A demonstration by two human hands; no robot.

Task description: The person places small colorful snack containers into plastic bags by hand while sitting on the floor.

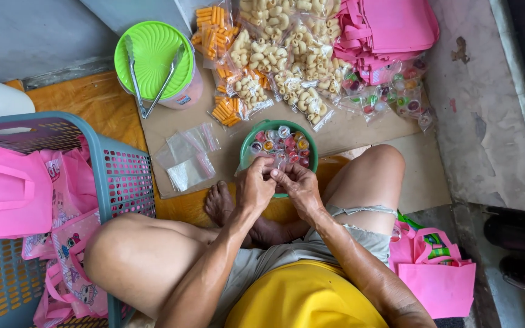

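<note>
My left hand (255,185) and my right hand (298,185) meet over the near rim of a green bowl (245,147) filled with small colourful jelly cups (281,144). Both hands pinch a small clear plastic bag (274,165) between their fingertips; what is inside it is too small to tell. I sit cross-legged on the floor, my knees either side of the bowl and a bare foot (220,203) just left of it.
Empty clear zip bags (186,158) lie left of the bowl. Behind stand a lime-lidded container (153,51) with metal tongs (148,82), bagged puffed snacks (274,61), bagged jelly cups (390,97) and pink tote bags (390,30). A blue basket (123,176) of pink bags sits left.
</note>
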